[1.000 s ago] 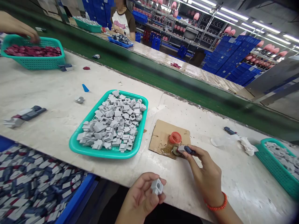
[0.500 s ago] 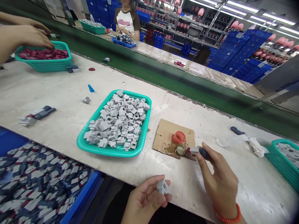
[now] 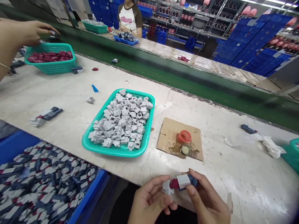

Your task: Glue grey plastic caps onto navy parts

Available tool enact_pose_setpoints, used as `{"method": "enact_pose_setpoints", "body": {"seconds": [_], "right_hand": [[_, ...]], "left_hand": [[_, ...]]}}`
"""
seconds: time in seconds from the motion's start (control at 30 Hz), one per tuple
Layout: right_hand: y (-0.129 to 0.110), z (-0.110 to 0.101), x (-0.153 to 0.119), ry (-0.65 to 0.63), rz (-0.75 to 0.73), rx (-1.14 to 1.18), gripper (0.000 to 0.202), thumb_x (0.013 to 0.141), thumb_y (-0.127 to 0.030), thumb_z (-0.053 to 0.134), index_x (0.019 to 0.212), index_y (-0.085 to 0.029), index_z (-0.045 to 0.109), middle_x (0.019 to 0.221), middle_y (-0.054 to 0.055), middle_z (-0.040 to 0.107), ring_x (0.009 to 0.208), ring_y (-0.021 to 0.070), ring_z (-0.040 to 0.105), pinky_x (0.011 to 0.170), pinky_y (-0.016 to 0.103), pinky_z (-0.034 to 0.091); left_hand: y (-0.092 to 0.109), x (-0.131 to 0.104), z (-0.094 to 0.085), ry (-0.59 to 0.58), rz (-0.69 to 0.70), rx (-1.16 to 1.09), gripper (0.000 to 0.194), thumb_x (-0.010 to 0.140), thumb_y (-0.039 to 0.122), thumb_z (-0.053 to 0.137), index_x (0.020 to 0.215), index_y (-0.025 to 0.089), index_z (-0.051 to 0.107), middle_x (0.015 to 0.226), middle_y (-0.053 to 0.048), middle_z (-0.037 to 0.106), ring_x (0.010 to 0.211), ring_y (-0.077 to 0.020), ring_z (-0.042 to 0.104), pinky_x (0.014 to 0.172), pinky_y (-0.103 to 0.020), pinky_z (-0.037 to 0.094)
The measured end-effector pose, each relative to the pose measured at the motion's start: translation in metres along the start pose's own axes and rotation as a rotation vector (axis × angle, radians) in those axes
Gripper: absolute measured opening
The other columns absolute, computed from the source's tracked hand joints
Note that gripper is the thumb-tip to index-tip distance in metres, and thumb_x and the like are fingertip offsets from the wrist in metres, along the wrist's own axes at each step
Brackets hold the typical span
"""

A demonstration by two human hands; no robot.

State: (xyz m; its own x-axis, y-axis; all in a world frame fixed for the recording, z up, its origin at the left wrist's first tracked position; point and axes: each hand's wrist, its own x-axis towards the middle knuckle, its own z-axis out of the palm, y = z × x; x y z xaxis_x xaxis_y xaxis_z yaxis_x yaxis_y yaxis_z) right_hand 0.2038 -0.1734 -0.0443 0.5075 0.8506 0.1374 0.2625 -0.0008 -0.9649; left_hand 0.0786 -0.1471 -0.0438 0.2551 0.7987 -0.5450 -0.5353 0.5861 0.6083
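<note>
At the near edge of the tabletop [image 3: 58, 93], our left hand [image 3: 149, 202] pinches a small grey cap [image 3: 166, 187] while our right hand [image 3: 205, 202] closes its grip on a white, maroon and blue piece [image 3: 183, 182], the two held end to end, seemingly so they can mate. Half a second ago the right hand was out by the glue-stained cardboard [image 3: 168, 133]; it has since come back. Beyond sit the teal basket [image 3: 149, 130] of grey caps and a co-worker's hand [image 3: 32, 31].
</note>
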Motion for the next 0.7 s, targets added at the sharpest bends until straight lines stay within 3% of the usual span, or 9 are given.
{"method": "enact_pose_setpoints", "body": {"seconds": [0.13,0.27,0.37,0.53,0.63,0.7], "right_hand": [[-0.001,-0.003,0.003,-0.073,-0.098,-0.064,0.017,0.079,-0.034,0.067,0.095,-0.029,0.071,0.092,0.002,0.068,0.078,0.0177,0.064,0.066,0.022,0.054],[0.004,-0.008,0.003,-0.167,-0.054,-0.139,0.016,0.080,-0.036,0.065,0.093,-0.026,0.071,0.077,0.000,0.068,0.064,0.0152,0.063,0.061,0.019,0.053],[0.008,-0.012,0.004,-0.202,-0.050,-0.145,0.017,0.080,-0.037,0.065,0.091,-0.025,0.071,0.072,0.000,0.066,0.056,0.0137,0.060,0.060,0.018,0.053],[0.011,-0.011,0.000,-0.219,-0.043,-0.111,0.014,0.081,-0.036,0.064,0.092,-0.028,0.069,0.077,-0.001,0.066,0.062,0.0123,0.061,0.062,0.015,0.051],[0.010,-0.004,-0.005,-0.238,-0.023,0.004,0.022,0.082,-0.040,0.063,0.103,-0.032,0.065,0.086,0.000,0.066,0.067,0.0137,0.063,0.062,0.018,0.052],[0.009,0.001,-0.007,-0.233,-0.051,0.156,0.044,0.080,-0.048,0.064,0.122,-0.040,0.051,0.094,0.001,0.064,0.071,0.0157,0.064,0.063,0.024,0.054]], "left_hand": [[-0.006,0.001,0.001,0.047,0.027,0.026,0.036,0.047,0.034,0.087,0.079,0.022,0.075,0.051,0.000,0.071,0.043,-0.0112,0.060,0.040,-0.018,0.038],[-0.009,0.002,0.002,0.091,0.064,0.037,0.034,0.049,0.033,0.086,0.080,0.022,0.076,0.055,-0.001,0.072,0.045,-0.0132,0.063,0.037,-0.016,0.036],[-0.008,0.004,0.001,0.074,0.060,0.061,0.033,0.052,0.031,0.085,0.082,0.022,0.076,0.058,-0.003,0.074,0.047,-0.0148,0.065,0.038,-0.017,0.038],[-0.007,0.004,-0.002,0.039,0.053,0.102,0.033,0.054,0.032,0.084,0.084,0.023,0.075,0.062,-0.003,0.076,0.051,-0.0141,0.067,0.042,-0.016,0.039],[-0.006,0.001,-0.001,-0.008,0.087,0.090,0.033,0.058,0.038,0.081,0.087,0.025,0.075,0.066,-0.001,0.076,0.050,-0.0098,0.064,0.046,-0.016,0.041],[-0.002,-0.002,-0.001,-0.047,0.070,0.022,0.032,0.060,0.042,0.079,0.088,0.026,0.075,0.066,0.000,0.075,0.052,-0.0085,0.063,0.051,-0.017,0.044]]}}
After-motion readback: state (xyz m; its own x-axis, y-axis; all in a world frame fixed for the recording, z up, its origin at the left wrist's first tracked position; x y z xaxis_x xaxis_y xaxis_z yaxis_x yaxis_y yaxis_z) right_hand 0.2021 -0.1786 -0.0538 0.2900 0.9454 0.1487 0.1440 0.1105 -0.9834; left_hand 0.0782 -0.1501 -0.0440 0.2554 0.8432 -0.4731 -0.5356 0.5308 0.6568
